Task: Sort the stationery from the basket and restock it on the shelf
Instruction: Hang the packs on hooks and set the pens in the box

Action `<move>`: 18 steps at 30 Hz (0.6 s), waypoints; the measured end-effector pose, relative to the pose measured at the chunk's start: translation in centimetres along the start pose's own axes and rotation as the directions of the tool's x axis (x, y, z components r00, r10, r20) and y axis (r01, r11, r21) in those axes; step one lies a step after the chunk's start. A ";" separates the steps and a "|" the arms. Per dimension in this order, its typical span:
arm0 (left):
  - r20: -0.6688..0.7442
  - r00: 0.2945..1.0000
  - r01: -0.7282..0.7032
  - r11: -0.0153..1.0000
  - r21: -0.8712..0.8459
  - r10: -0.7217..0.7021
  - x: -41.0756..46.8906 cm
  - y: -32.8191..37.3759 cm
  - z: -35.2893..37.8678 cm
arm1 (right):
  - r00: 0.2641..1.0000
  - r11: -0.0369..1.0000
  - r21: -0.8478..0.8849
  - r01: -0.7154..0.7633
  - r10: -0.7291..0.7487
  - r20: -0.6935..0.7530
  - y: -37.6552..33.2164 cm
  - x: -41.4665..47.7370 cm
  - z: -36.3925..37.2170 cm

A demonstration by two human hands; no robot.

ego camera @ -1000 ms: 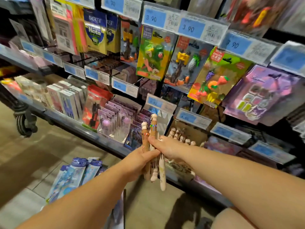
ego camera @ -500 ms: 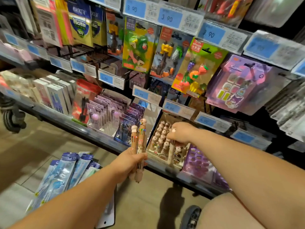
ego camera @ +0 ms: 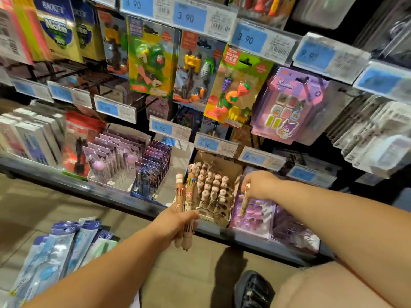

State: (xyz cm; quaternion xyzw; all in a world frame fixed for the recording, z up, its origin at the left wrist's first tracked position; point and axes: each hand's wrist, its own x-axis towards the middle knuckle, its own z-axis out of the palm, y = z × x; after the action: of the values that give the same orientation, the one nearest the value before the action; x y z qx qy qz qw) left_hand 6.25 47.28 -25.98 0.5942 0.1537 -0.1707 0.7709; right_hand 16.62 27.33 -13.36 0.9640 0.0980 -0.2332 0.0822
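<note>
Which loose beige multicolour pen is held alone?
The beige pen the right hand pinches beside the cardboard pen box; the left hand grips the other two.

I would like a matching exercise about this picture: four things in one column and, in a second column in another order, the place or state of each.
Things
1. left hand
2. right hand
3. pen box
4. blue packs

Place or state
a. stands on the shelf
b. pinches one pen
c. lie low at the left, below the shelf
d. grips two pens

Pairs: 1-d, 2-b, 3-a, 4-c
</note>
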 end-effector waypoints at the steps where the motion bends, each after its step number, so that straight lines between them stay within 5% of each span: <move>1: 0.007 1.000 0.003 1.000 0.006 -0.003 0.2 0.1 0.0 | 1.000 1.000 0.000 0.001 -0.001 0.001 0.2 0.1 0.7; 7: 0.020 1.000 0.014 0.999 0.035 -0.015 2.1 0.2 0.1 | 0.997 0.989 0.145 0.021 -0.010 -0.079 1.1 1.3 2.9; 18: 0.049 0.998 0.024 0.997 0.067 -0.027 3.6 0.9 0.0 | 0.996 0.988 0.151 0.014 -0.001 -0.089 0.1 5.3 4.7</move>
State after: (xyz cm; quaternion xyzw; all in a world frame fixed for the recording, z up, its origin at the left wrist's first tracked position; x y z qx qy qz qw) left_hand 9.82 47.16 -26.79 0.6129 0.1362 -0.2003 0.7521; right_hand 19.19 27.09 -19.95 0.9764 0.0870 -0.1974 0.0033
